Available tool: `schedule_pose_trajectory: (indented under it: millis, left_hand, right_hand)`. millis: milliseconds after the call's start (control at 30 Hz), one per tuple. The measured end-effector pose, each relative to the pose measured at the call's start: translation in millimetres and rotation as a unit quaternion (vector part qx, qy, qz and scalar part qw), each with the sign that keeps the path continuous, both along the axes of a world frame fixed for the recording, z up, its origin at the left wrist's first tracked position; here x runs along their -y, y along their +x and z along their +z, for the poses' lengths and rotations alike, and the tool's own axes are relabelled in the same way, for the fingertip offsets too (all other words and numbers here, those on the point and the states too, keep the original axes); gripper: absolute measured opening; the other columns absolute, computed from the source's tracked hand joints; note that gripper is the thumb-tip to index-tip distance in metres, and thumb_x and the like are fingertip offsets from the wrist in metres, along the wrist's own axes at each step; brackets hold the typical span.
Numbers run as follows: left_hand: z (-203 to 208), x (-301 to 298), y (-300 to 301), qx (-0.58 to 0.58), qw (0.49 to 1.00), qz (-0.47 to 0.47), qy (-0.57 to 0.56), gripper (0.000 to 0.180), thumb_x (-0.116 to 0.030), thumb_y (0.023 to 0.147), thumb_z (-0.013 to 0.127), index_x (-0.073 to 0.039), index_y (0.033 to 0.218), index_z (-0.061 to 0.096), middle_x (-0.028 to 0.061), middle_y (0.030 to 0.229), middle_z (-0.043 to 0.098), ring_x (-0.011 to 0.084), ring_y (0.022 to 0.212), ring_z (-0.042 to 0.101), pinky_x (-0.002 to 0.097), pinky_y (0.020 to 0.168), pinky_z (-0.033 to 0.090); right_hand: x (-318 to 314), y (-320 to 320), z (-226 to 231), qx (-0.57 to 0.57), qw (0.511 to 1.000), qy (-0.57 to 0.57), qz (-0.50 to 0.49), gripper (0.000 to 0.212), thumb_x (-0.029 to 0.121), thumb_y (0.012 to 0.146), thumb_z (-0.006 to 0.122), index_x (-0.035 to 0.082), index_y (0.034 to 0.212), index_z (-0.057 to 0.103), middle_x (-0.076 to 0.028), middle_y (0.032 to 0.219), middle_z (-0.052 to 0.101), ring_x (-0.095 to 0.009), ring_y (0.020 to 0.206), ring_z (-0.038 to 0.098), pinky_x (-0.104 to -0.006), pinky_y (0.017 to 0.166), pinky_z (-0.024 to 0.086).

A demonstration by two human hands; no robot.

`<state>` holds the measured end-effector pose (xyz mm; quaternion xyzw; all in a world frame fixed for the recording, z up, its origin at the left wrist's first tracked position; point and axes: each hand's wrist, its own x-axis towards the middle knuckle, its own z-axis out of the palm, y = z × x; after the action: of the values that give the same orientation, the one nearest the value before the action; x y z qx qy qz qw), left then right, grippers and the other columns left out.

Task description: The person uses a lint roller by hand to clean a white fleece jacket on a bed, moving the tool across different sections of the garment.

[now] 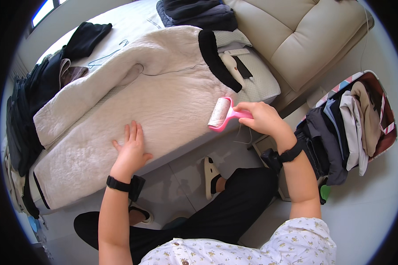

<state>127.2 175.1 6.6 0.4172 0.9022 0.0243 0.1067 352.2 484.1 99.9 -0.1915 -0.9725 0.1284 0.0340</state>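
Note:
A cream fleecy pair of trousers (163,110) with a black waistband (214,55) lies spread along the near edge of the bed, its legs toward the left. My left hand (132,148) rests flat on the nearer leg, fingers spread. In my right hand (263,117) is a lint roller (220,114) with a pink handle and frame and a pale sticky roll. The roll is beside the near edge of the trousers, below the waistband; I cannot tell whether it touches the fabric.
Dark clothes (26,115) are heaped at the bed's left end, a blue hanger (106,58) near them. Folded dark garments (199,15) lie at the back. A beige padded headboard (292,39) stands at right, with a fabric bin (378,148) of clothes on the floor. A phone-like black object (243,67) lies by the pillow.

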Motion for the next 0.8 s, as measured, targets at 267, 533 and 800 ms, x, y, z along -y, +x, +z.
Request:
schedule_pose_trajectory:
  millis: [267,533,800]
  left_hand:
    - [0,-4,-2,-0.004,1.000,-0.004,-0.018,0.108,-0.027,0.072,0.084,-0.001,0.153,0.018,0.0180,0.163,0.013,0.0390,0.150,0.015,0.0818,0.099,0.024]
    - [3,-5,1,0.006,1.000,0.002,-0.023,0.108,-0.026,0.072,0.084,0.001,0.153,0.018,0.0190,0.163,0.012,0.0410,0.150,0.013,0.0823,0.098,0.024]
    - [0,-5,1,-0.001,1.000,0.003,-0.016,0.109,-0.025,0.070,0.085,0.000,0.153,0.019,0.0183,0.163,0.013,0.0399,0.150,0.013,0.0821,0.099,0.024]
  right_hand:
    - [-3,2,9,0.076,0.992,0.103,-0.003,0.038,0.022,0.075,0.077,0.021,0.112,0.070,-0.010,0.093,0.072,-0.031,0.089,0.069,-0.0417,0.077,0.053]
    - [-7,40,58,0.076,0.985,0.146,-0.050,0.034,0.017,0.069,0.077,0.021,0.102,0.075,-0.008,0.091,0.072,-0.029,0.088,0.069,-0.0407,0.077,0.054]
    - [-13,-45,54,0.058,0.955,0.280,0.075,0.016,0.010,0.065,0.073,0.017,0.079,0.075,-0.008,0.079,0.071,-0.029,0.078,0.069,-0.0395,0.065,0.053]
